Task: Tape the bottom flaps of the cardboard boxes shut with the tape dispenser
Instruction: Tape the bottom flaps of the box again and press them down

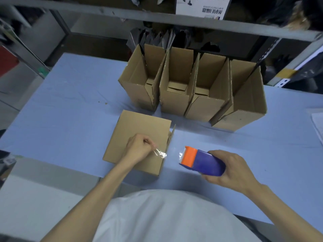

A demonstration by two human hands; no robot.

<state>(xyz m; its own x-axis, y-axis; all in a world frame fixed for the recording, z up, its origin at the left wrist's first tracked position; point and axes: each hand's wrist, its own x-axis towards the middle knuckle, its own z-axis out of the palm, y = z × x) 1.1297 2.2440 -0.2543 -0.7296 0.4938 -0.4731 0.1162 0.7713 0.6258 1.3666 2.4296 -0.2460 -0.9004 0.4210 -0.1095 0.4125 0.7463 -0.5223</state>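
Left hand (pixel 139 148) on flap-down box (pixel 139 126), fingers curled, pinching tape (pixel 161 153) at box edge nearest other hand. Right hand (pixel 230 173) wraps tape dispenser (pixel 202 160), just beside box, orange end toward left hand. Can't tell if strip is cut. Tape looks crumpled: press flat from left fingertips outward along seam, fold over edge. 4 open boxes (pixel 192 88) beyond both hands.

Dim, bluish light, glare on the tape (pixel 161 153), soft blur throughout, wide-angle bending at the edges.
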